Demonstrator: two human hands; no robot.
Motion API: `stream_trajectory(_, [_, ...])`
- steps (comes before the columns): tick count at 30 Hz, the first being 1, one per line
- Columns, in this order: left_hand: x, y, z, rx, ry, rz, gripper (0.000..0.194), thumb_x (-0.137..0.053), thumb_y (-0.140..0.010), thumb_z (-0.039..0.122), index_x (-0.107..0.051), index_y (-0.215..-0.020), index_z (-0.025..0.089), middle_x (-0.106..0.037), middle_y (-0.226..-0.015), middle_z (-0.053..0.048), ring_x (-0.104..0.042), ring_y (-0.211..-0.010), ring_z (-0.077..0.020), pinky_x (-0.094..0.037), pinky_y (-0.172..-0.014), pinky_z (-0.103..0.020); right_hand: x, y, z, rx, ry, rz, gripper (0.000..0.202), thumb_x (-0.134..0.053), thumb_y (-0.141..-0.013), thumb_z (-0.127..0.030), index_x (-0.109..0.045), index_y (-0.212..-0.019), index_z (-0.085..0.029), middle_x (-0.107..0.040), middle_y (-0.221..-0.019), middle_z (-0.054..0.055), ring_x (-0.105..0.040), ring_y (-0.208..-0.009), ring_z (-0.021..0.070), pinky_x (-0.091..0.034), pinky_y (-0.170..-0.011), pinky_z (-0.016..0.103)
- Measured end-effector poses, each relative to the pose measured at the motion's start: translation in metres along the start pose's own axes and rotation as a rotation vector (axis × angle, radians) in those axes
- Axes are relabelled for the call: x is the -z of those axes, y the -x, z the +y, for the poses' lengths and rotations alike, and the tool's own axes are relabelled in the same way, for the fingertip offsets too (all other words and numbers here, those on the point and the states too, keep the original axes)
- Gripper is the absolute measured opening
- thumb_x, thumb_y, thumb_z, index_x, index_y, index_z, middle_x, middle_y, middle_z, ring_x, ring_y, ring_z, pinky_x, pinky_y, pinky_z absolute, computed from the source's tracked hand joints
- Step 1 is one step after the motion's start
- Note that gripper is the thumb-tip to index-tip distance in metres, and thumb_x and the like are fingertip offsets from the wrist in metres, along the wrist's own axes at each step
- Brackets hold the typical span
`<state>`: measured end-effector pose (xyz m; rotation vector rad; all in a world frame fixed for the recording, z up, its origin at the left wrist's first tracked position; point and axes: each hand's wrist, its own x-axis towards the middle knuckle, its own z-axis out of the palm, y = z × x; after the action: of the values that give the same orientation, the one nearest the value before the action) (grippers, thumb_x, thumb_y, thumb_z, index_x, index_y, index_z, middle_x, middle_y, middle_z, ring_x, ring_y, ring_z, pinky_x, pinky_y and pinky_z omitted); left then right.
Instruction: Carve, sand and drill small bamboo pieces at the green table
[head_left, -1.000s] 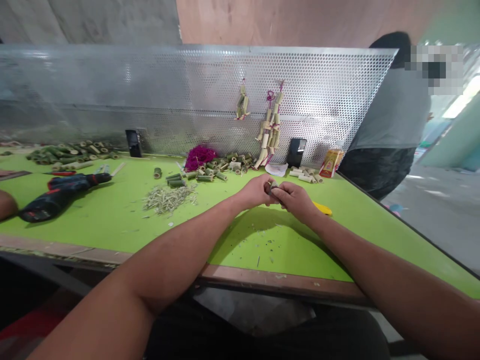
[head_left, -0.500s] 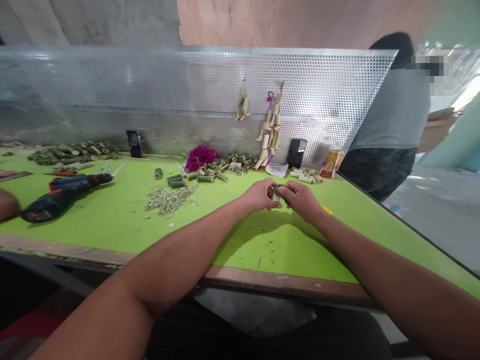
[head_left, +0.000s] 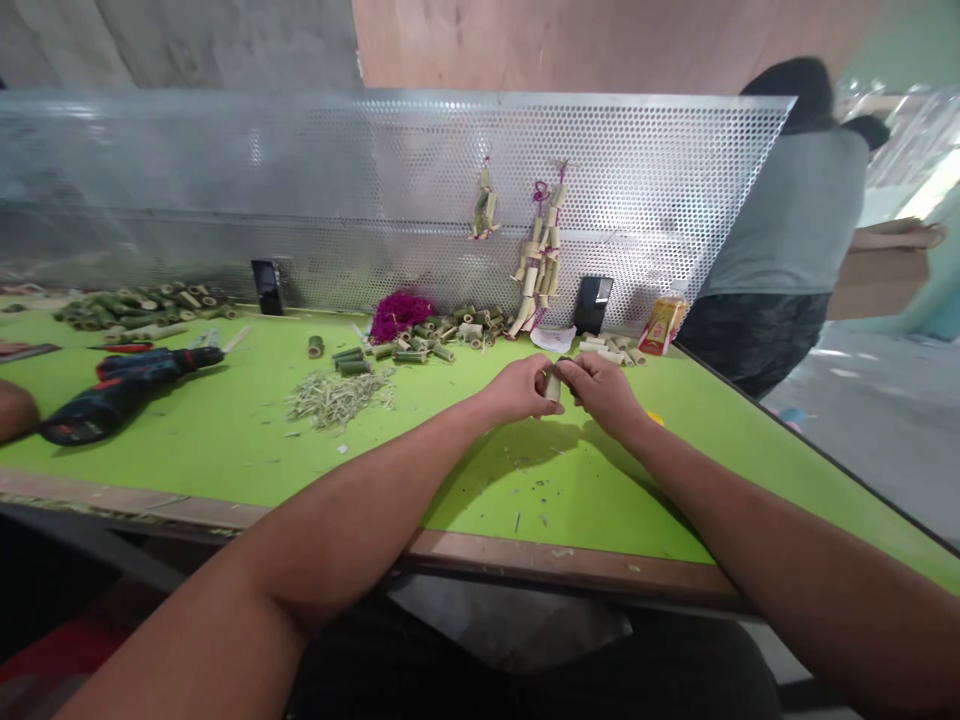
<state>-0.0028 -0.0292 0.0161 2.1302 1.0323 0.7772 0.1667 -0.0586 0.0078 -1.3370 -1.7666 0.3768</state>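
Observation:
My left hand (head_left: 523, 388) is closed round a short pale bamboo piece (head_left: 553, 387), held upright just above the green table. Against its upper end my right hand (head_left: 598, 388) is pinched, fingers bent. Something small and dark shows under the right fingers, too little of it to name. Behind the hands lie several pale bamboo pieces (head_left: 613, 347) and a black phone (head_left: 595, 303) leaning on the metal panel. Farther left are green bamboo pieces (head_left: 409, 356) beside a bundle of purple string (head_left: 401, 315).
A cordless drill (head_left: 124, 395) and a heap of bamboo slivers (head_left: 330, 400) lie on the left. Strung bamboo figures (head_left: 534, 260) hang on the perforated panel (head_left: 637, 160). A carton-like yellow-red container (head_left: 663, 322) stands right. A person (head_left: 787, 210) stands beyond the table, near cardboard (head_left: 877, 280).
My right hand has shifted slightly at the top of the bamboo piece, baring more of its side. The person at the right has turned a little, and more of the cardboard shows.

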Motion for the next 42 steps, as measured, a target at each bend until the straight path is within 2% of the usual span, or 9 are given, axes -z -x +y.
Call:
stream_trajectory(4, [0.003, 0.0, -0.002, -0.069, 0.072, 0.025, 0.044, -0.079, -0.063, 0.03, -0.053, -0.096, 0.017, -0.06, -0.078, 0.001, -0.055, -0.066, -0.011, -0.044, -0.057, -0.022, -0.002, 0.001, -0.001, 0.067, -0.007, -0.093, 0.036, -0.058, -0.083, -0.049, -0.051, -0.063, -0.02, -0.05, -0.056, -0.002, -0.046, -0.054, 0.012, -0.033, -0.05, 0.025])
stream_trajectory(8, [0.005, 0.001, -0.002, -0.121, 0.337, -0.001, 0.055, -0.081, -0.062, 0.025, -0.051, -0.107, 0.017, -0.063, -0.088, -0.003, -0.061, -0.078, -0.0137, -0.05, -0.066, -0.026, 0.006, -0.003, 0.005, -0.075, -0.21, 0.162, 0.039, -0.055, -0.084, -0.055, -0.047, -0.068, -0.021, -0.047, -0.054, -0.004, -0.046, -0.046, 0.0109, -0.035, -0.044, 0.024])
stream_trajectory(10, [0.004, 0.002, 0.0, -0.158, 0.467, -0.029, 0.061, -0.082, -0.059, 0.021, -0.051, -0.112, 0.017, -0.064, -0.095, -0.004, -0.063, -0.086, -0.0146, -0.052, -0.073, -0.029, 0.011, -0.004, 0.01, -0.126, -0.353, 0.216, 0.039, -0.056, -0.084, -0.056, -0.044, -0.07, -0.022, -0.044, -0.051, -0.005, -0.046, -0.042, 0.0106, -0.034, -0.04, 0.024])
stream_trajectory(17, [0.004, 0.002, 0.004, -0.224, 0.612, -0.052, 0.065, -0.081, -0.058, 0.013, -0.052, -0.115, 0.018, -0.063, -0.093, -0.004, -0.063, -0.084, -0.0126, -0.052, -0.076, -0.028, 0.011, 0.001, 0.006, -0.047, -0.552, 0.104, 0.04, -0.056, -0.085, -0.057, -0.041, -0.07, -0.023, -0.041, -0.05, -0.007, -0.047, -0.04, 0.0099, -0.031, -0.037, 0.022])
stream_trajectory(22, [0.005, 0.004, 0.006, -0.23, 0.558, -0.072, 0.061, -0.077, -0.063, 0.012, -0.052, -0.119, 0.02, -0.061, -0.091, -0.003, -0.061, -0.086, -0.0127, -0.052, -0.075, -0.027, 0.011, 0.003, 0.004, -0.022, -0.546, 0.09, 0.042, -0.053, -0.086, -0.06, -0.039, -0.07, -0.024, -0.041, -0.05, -0.006, -0.047, -0.041, 0.0105, -0.034, -0.038, 0.023])
stream_trajectory(27, [0.002, 0.006, 0.007, -0.213, 0.395, -0.053, 0.058, -0.073, -0.068, 0.016, -0.051, -0.122, 0.019, -0.058, -0.089, -0.001, -0.056, -0.075, -0.0096, -0.05, -0.065, -0.023, 0.012, 0.006, 0.0, 0.02, -0.495, 0.085, 0.041, -0.053, -0.086, -0.058, -0.042, -0.069, -0.023, -0.043, -0.049, -0.006, -0.045, -0.04, 0.0099, -0.034, -0.039, 0.024])
stream_trajectory(34, [-0.001, 0.005, 0.004, -0.168, 0.351, -0.142, 0.044, -0.074, -0.07, 0.029, -0.054, -0.106, 0.015, -0.053, -0.077, 0.002, -0.053, -0.067, -0.0088, -0.048, -0.061, -0.023, 0.01, 0.007, -0.011, 0.022, -0.247, 0.107, 0.036, -0.054, -0.087, -0.05, -0.048, -0.066, -0.021, -0.047, -0.052, -0.003, -0.043, -0.045, 0.0099, -0.033, -0.043, 0.024])
stream_trajectory(38, [0.001, 0.002, -0.001, -0.181, 0.189, -0.082, 0.041, -0.077, -0.065, 0.03, -0.058, -0.097, 0.015, -0.058, -0.082, 0.001, -0.053, -0.071, -0.0097, -0.046, -0.062, -0.023, 0.007, 0.005, -0.009, 0.094, -0.109, -0.039, 0.036, -0.058, -0.082, -0.05, -0.051, -0.063, -0.02, -0.05, -0.056, -0.001, -0.046, -0.054, 0.012, -0.034, -0.05, 0.025])
stream_trajectory(42, [0.004, 0.0, -0.003, -0.138, 0.066, -0.049, 0.038, -0.077, -0.064, 0.038, -0.057, -0.088, 0.015, -0.053, -0.071, 0.003, -0.049, -0.061, -0.009, -0.04, -0.055, -0.022, 0.007, 0.002, -0.005, 0.013, -0.091, 0.054, 0.037, -0.053, -0.085, -0.052, -0.05, -0.065, -0.02, -0.048, -0.053, -0.002, -0.044, -0.051, 0.0121, -0.033, -0.049, 0.025])
